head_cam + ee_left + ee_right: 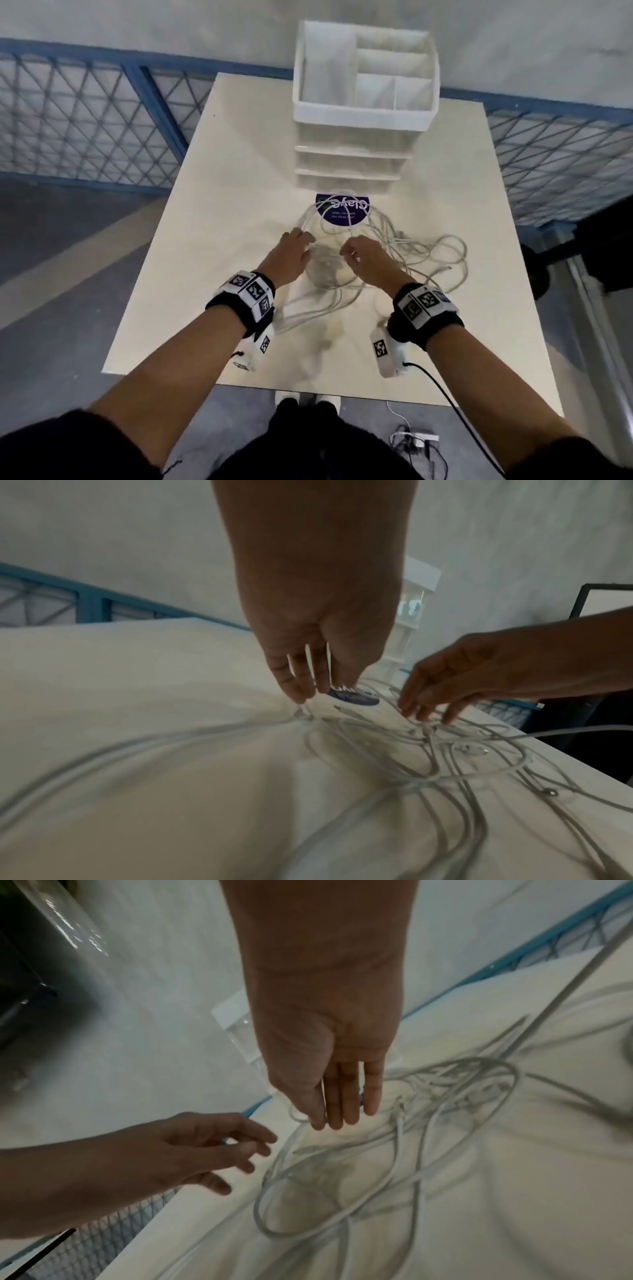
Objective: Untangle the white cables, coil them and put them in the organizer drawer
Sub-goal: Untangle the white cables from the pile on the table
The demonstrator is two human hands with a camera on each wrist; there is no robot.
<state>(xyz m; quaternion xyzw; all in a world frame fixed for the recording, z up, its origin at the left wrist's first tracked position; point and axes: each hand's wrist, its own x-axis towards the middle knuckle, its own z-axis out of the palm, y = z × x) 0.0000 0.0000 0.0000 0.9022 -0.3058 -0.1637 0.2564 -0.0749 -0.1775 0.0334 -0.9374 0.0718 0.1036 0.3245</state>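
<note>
While the white cables (387, 253) lie in a loose tangle on the surface (212, 192), my two hands hang over the middle of the heap. Loops run out from under my fingers on every side: some toward me and between my wrists, a wide spread off beyond my right fingers, and a few arcs ahead of my fingertips that cross a round purple sticker (343, 209). In the left wrist view the cables (421, 753) cross one another in many places, and a couple of connector ends lie among them.

My left hand (287, 254) reaches down with its fingers (291, 680) nearly straight and slightly apart, the tips touching a strand just short of the sticker (356, 697); nothing shows them curled round it. My right hand (368, 258) is just beside it. From the right wrist view its fingers (346, 1096) are straight and held together, tips down at the cables (404, 1123), with a small loop against the thumb side; I cannot tell whether that loop is pinched or only touched.

Ahead of both sets of fingertips, past the sticker, stands the white organizer (363, 99), its drawers (349, 161) closed and its top tray split into compartments. Beyond the surface runs a blue mesh fence (85, 113), and on the floor near my feet lies a power strip with wires (416, 440).
</note>
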